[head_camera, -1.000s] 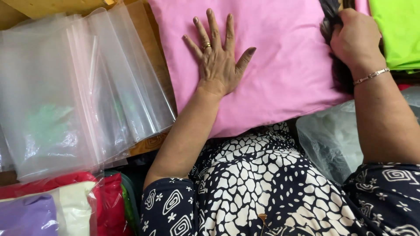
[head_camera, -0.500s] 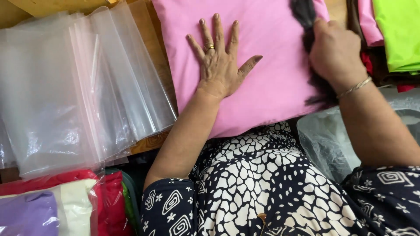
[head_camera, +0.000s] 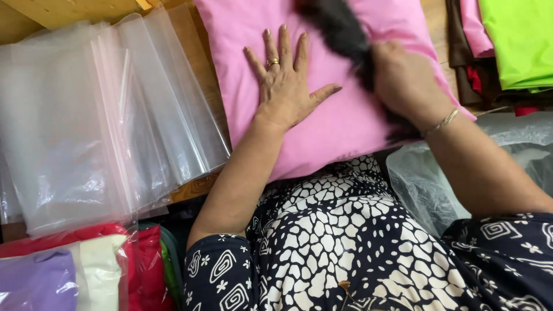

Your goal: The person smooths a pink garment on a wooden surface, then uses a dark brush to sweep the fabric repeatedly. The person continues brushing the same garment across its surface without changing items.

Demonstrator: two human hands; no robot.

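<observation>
A folded pink cloth lies on the wooden table in front of me. My left hand rests flat on it, fingers spread, with a ring on one finger. My right hand, wearing a thin bracelet, grips a dark brush-like thing that is blurred with motion across the top of the pink cloth. The brush's lower end pokes out dark below my wrist.
A stack of clear plastic bags lies fanned out at the left. Bagged red, cream and purple cloths sit at the lower left. Green and brown folded cloths lie at the upper right, with crumpled clear plastic by my right arm.
My right hand has swept the dark brush leftward across the pink cloth, from its right edge toward the middle. My left hand has stayed flat on the cloth.
</observation>
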